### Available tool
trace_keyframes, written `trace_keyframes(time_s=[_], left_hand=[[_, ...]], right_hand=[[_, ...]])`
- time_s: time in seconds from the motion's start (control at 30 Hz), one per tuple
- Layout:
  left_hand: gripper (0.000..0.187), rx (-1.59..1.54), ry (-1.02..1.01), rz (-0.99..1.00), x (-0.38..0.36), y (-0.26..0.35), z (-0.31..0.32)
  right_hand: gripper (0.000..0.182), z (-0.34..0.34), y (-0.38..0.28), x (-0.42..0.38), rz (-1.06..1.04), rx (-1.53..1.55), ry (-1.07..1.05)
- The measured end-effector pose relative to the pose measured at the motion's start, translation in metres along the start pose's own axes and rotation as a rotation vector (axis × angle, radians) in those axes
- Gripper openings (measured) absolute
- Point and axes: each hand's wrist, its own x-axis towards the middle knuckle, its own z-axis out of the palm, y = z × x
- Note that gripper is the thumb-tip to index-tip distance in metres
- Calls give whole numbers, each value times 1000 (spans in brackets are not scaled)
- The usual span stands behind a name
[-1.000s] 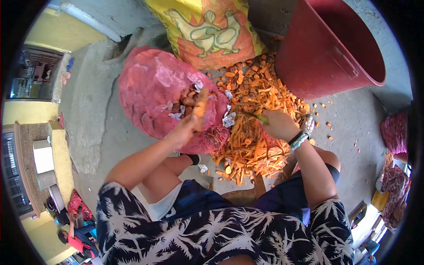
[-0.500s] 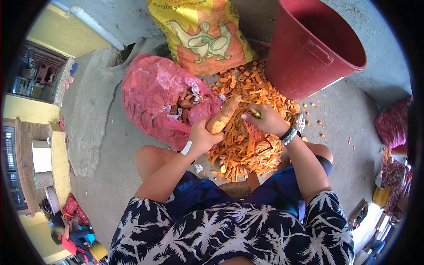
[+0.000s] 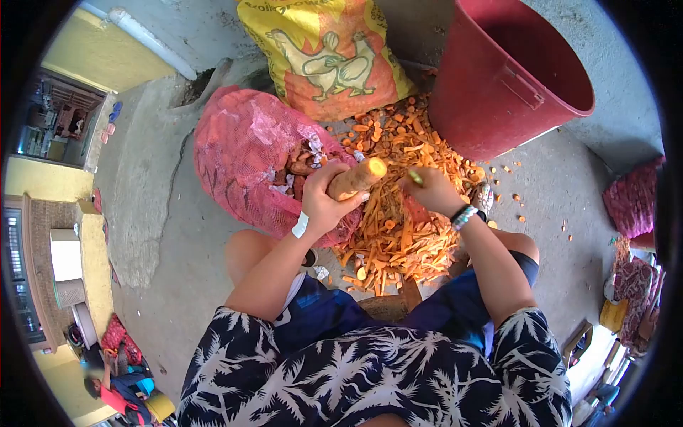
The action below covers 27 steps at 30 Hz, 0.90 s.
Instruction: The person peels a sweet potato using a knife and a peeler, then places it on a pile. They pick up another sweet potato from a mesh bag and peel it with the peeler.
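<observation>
A thick orange carrot is wrapped in the fingers of my left hand, its flat, bright orange end pointing up and right. My right hand is closed on a small tool with a yellow-green handle, just right of the carrot and not touching it; the tool's blade is blurred. Beneath both hands lies a heap of orange peels and cut ends. Close to my left hand, a pink mesh sack lies open with brownish roots inside.
Behind the heap stand a yellow-orange feed sack and a tall red bin. Purple mesh sacks are at the far right. A person sits at the lower left. Orange scraps dot the concrete floor.
The carrot has turned in my left hand, and its upper end now shows a flat bright face instead of a tapered tip. My right hand has shifted slightly with the tool.
</observation>
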Motion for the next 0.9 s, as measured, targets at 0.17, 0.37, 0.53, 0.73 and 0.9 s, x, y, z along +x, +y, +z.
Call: trace_keyframes(time_s=[0.17, 0.37, 0.53, 0.73, 0.9], left_hand=[[38, 17, 26, 71, 7, -5, 9], [36, 61, -21, 45, 6, -9, 25], [41, -72, -153, -64, 3, -11, 36], [55, -631, -148, -451, 12, -12, 42], [39, -1001, 168, -472, 22, -21, 24]], right_hand=[[31, -24, -34, -44, -593, 418, 432], [46, -21, -42, -47, -691, 404, 493], [38, -11, -39, -35, -606, 401, 604], [38, -18, -23, -13, -286, 870, 282], [41, 16, -22, -12, -194, 990, -27]])
